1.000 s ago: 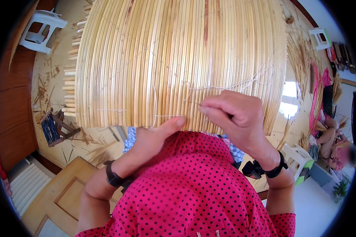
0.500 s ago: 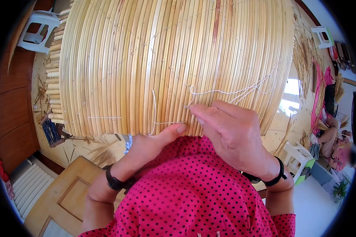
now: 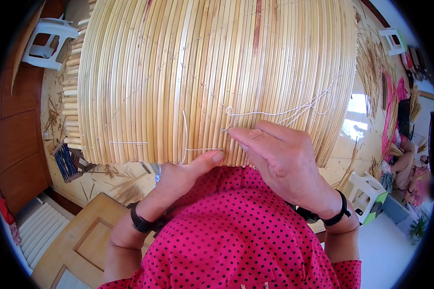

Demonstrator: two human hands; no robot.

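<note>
Your left hand [image 3: 183, 176] hides its fingers behind the lower rim of the reed panel [image 3: 212, 77]; only the thumb shows, so you cannot tell how that grip closes. Your right hand [image 3: 282, 161] covers the spot where the white thread [image 3: 275, 113] meets the reeds, and its fingertips are pressed flat, so whether they pinch the thread is unclear. The panel runs off the top edge of the view and its full shape is lost. The thread's far end fades at the panel's right edge. A person [image 3: 410, 168] at the right rim is blurred and partly cut off. The white stool [image 3: 48, 43] is partly behind the panel.
</note>
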